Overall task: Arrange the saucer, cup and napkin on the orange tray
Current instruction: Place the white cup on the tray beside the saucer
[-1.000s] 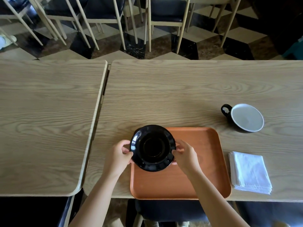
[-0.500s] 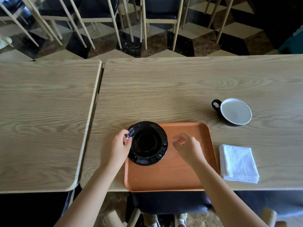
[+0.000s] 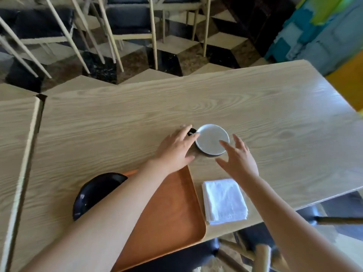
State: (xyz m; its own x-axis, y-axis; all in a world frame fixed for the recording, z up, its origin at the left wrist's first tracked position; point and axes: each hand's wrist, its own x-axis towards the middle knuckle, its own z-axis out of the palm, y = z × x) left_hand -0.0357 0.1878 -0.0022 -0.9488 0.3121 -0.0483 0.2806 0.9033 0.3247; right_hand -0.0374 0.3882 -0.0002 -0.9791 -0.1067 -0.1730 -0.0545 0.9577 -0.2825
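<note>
The black saucer [image 3: 94,191] lies on the left part of the orange tray [image 3: 169,214], partly hidden by my left forearm. Beyond the tray stands the black cup [image 3: 212,139] with a pale grey inside, upright on the table. My left hand [image 3: 174,148] is at the cup's left side, its fingers over the black handle; whether they grip it is unclear. My right hand [image 3: 236,157] hovers open at the cup's right side, fingers spread. A folded white napkin [image 3: 224,200] lies on the table just right of the tray.
The wooden table [image 3: 275,114] ends close on the right and near side. A second table [image 3: 13,144] adjoins on the left across a narrow gap. Wooden chairs stand beyond the far edge and under the near edge.
Both hands have let go of the saucer, which now rests on the tray, and have reached forward and right to the cup. The view has swung right.
</note>
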